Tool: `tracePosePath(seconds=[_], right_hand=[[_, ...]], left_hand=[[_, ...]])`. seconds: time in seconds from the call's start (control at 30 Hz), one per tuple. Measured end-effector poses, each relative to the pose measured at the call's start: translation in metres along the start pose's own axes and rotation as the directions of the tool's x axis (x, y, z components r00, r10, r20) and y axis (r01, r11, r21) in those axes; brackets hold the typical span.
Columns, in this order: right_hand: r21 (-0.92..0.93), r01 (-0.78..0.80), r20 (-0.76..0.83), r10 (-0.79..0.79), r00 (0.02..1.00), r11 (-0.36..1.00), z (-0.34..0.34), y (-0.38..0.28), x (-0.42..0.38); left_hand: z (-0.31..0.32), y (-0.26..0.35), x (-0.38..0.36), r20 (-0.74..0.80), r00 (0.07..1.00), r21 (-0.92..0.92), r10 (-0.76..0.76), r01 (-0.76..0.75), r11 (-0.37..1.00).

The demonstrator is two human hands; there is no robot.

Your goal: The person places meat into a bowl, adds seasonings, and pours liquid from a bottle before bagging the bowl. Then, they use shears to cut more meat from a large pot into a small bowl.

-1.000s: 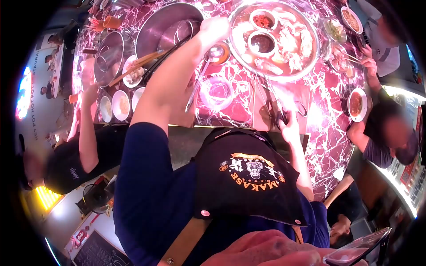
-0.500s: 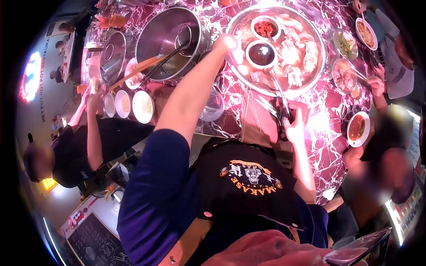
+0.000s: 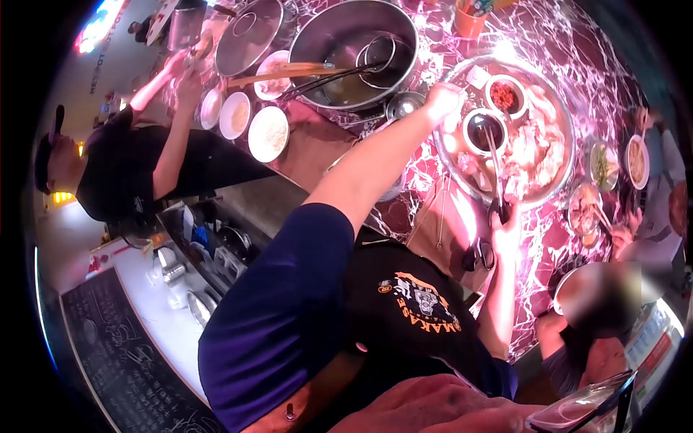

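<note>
A large round metal platter [image 3: 569, 148] of pale meat pieces [image 3: 543, 148] is in front of me. Set among the meat are a bowl of chopped red chili [image 3: 504, 96] and a bowl of dark sauce [image 3: 477, 130]. My left hand [image 3: 445, 103] is closed at the platter's left rim. My right hand [image 3: 507, 229], below the near rim, is wrapped round metal tongs [image 3: 496, 167] with a dark grip; their tips reach the dark sauce bowl. Black-handled scissors [image 3: 478, 255] lie by my right wrist, beside a brown napkin [image 3: 442, 229].
A big steel pot [image 3: 305, 36] with long chopsticks [image 3: 310, 87] across it stands left. Near it are white bowls [image 3: 268, 135]. One person [image 3: 115, 169] works at the left; others sit right with chopsticks [image 3: 600, 214]. A utensil cup [image 3: 469, 23] is behind.
My view has turned, shifting the table right and down in the picture. The tongs' tips have moved onto the dark sauce bowl, and the scissors now lie clear of my right fingers.
</note>
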State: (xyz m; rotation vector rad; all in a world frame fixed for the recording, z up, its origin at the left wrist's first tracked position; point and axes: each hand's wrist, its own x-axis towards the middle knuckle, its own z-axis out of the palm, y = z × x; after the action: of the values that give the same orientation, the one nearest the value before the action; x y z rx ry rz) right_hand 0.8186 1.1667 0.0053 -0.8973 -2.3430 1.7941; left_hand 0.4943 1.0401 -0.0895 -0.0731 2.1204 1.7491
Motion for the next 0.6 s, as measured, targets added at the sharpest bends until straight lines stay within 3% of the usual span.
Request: tracePosePath(seconds=[0.03,0.07,0.1,0.17,0.23,0.27,0.3,0.37,0.43,0.5,0.6], right_hand=[[0.071,-0.056,0.011,0.055,0.998,0.996,0.002,0.002,-0.002],[0.048,-0.082,0.028,0.081,0.996,0.995,0.005,0.005,-0.002],[0.019,-0.113,0.030,0.112,0.993,0.993,0.001,0.008,-0.004],[-0.072,-0.117,-0.019,0.116,0.993,0.991,-0.001,0.015,-0.007],[-0.130,-0.161,-0.045,0.157,0.987,0.978,-0.007,-0.003,-0.010],[-0.143,-0.131,-0.065,0.123,0.990,0.981,-0.009,-0.001,-0.009],[-0.192,0.022,-0.071,-0.036,0.997,0.981,-0.012,0.001,-0.006],[-0.384,-0.076,-0.070,0.052,0.996,0.920,-0.014,-0.057,-0.007],[-0.539,0.003,-0.036,-0.026,0.999,0.842,-0.012,-0.091,-0.002],[-0.650,0.096,0.040,-0.092,0.995,0.754,-0.004,-0.121,0.000],[-0.699,0.148,0.187,-0.021,0.982,0.700,0.023,-0.169,-0.013]], left_hand=[[0.004,0.002,-0.001,-0.023,1.000,0.000,0.000,0.000,1.000],[0.001,0.006,-0.003,0.082,0.995,-0.151,-0.065,0.077,0.986],[0.000,0.008,-0.007,0.118,0.993,-0.307,-0.030,0.066,0.949],[0.001,0.030,-0.020,0.122,0.982,-0.290,-0.143,0.173,0.941],[0.000,0.015,-0.013,0.145,0.989,-0.355,-0.010,0.062,0.933],[-0.004,0.025,-0.021,0.156,0.985,-0.361,-0.067,0.120,0.925],[-0.006,0.027,-0.025,0.121,0.992,-0.290,0.035,0.001,0.957],[-0.018,0.030,-0.037,0.104,0.986,-0.282,0.134,-0.101,0.954],[-0.043,0.046,-0.070,0.096,0.981,-0.247,0.169,-0.141,0.959],[-0.078,0.052,-0.111,0.078,0.938,0.066,0.338,-0.344,0.937],[-0.129,0.032,-0.178,0.072,0.951,0.114,0.300,-0.307,0.945]])
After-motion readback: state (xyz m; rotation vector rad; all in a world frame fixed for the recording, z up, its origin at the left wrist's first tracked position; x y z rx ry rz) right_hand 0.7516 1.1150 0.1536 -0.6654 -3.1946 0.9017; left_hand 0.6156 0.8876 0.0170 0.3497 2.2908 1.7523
